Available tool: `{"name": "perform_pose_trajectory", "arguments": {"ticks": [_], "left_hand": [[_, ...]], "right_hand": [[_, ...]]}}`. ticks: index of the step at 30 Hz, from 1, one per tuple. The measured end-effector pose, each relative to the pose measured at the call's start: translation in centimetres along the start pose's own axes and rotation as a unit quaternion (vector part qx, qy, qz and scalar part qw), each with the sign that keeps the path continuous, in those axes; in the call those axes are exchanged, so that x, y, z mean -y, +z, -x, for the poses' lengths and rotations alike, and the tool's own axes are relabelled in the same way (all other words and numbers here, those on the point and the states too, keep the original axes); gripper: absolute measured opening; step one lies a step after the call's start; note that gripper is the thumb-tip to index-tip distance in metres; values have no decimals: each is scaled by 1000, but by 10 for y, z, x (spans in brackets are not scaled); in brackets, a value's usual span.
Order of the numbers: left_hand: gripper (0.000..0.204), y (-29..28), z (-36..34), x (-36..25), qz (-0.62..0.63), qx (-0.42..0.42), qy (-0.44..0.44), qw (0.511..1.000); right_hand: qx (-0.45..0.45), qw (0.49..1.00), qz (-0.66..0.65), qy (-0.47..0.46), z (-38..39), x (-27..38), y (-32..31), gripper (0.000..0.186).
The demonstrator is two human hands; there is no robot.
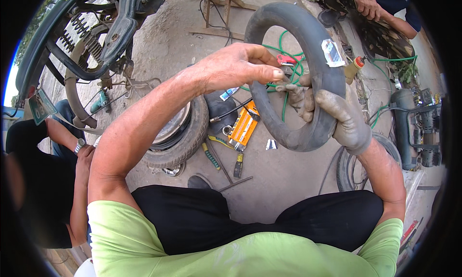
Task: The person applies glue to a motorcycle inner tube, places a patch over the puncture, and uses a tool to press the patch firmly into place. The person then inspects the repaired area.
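Observation:
A black inner tube (pixel 327 77) is held up in front of me, tilted, with a white-and-blue label or patch (pixel 333 53) on its outer side. My right hand (pixel 349 120), in a dirty grey glove, grips the tube's lower right, thumb on the near side and fingers showing through the ring. My bare left hand (pixel 236 68) reaches across the tube's left side. Its fingers are curled, thumb and forefinger close together by the ring's opening; whatever they pinch is too small to make out.
A wheel with its tyre (pixel 178 154) lies left of an orange box (pixel 244 125). Screwdrivers (pixel 238 165) and a T-shaped wrench (pixel 236 184) lie nearer. A motorcycle frame (pixel 122 31) stands far left. A green hose (pixel 284 116) trails behind the tube. People's arms (pixel 79 181) show left and upper right.

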State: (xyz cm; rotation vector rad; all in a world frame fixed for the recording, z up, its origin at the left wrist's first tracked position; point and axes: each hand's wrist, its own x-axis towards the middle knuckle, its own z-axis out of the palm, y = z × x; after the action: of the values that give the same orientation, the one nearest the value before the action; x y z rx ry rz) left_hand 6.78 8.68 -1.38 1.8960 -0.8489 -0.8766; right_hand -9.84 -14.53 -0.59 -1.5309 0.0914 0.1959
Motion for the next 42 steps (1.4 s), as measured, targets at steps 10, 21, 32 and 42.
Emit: {"name": "perform_pose_trajectory", "arguments": {"ticks": [10, 21, 32, 42], "left_hand": [[42, 113, 84, 171, 78, 75, -227, 968], [43, 213, 128, 265, -228, 119, -36, 966], [48, 204, 109, 236, -81, 117, 104, 984], [42, 169, 100, 230, 339, -76, -93, 933]], "right_hand": [[19, 997, -40, 69, 12, -1, -9, 66], [19, 924, -345, 164, -16, -47, -6, 91], [15, 963, -15, 270, -34, -143, -12, 52], [167, 932, 280, 160, -53, -190, 18, 50]]}}
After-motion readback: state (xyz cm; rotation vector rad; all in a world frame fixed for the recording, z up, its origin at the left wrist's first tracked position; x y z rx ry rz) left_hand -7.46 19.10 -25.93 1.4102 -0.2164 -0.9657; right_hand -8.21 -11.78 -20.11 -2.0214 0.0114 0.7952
